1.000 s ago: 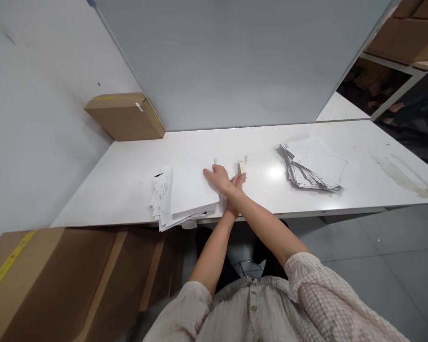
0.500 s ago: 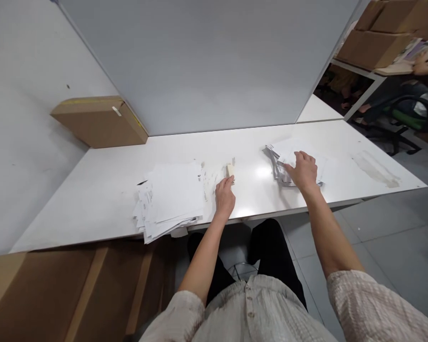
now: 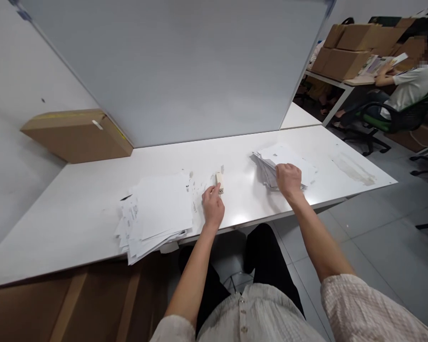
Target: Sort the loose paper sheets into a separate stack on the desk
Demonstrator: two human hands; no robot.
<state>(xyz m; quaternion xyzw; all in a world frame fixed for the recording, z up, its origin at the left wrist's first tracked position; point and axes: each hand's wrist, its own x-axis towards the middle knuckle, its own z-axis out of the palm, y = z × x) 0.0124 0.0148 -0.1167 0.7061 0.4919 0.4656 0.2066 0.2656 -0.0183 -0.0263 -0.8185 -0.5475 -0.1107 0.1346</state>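
The small cream stapler lies flat on the white desk, a little in from the near edge and roughly midway between two heaps of paper. Your left hand is at its near end, fingertips touching it. The fingers are curled, but I cannot tell whether the grip has closed round the stapler or only rests against it. Your right hand sits on the right-hand pile, knuckles up and fingers bent over its near side. Whether that grip has pinched a sheet is hidden under the hand. The left-hand pile is thick and loosely fanned, and its lower corner hangs past the desk edge. A few small scraps lie between it and the stapler. No sheet lies at the stapler itself, and both heaps hold plenty of paper, so I judge you are partway through, with a good deal under your right hand not yet dealt with. A grey partition stands behind the desk, and a cardboard box leans in the far left corner. Off to the right, well apart, another person sits at a separate table.
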